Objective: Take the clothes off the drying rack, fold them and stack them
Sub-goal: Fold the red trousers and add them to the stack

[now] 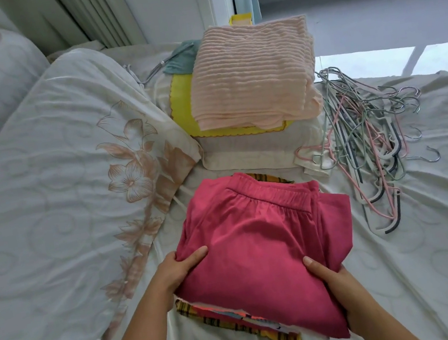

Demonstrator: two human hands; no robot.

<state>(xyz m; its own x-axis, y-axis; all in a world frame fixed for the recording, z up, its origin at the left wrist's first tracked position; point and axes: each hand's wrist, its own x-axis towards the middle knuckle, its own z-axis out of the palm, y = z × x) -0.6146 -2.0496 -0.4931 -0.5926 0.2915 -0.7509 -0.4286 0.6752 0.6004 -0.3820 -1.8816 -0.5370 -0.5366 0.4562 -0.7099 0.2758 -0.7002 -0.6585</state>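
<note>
Bed (440,267) holds folded pink shorts (258,241) up front atop a clothes pile (190,312), towel stack (251,73) behind, hangers (367,131) right of that; left hand (178,269) and right hand (337,287) each clamp a near shorts corner, thumb on top.

view: single head camera, wide-angle
facing: forward and down over the bed (429,269)
nearness: close above the hands (178,269)

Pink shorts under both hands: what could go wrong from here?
1. The pink shorts sit skewed over the plaid garment; lower layers poke out, so the stack could slide when the left hand and right hand let go.
2. Their right fold bulges toward the hangers and might snag.
</note>
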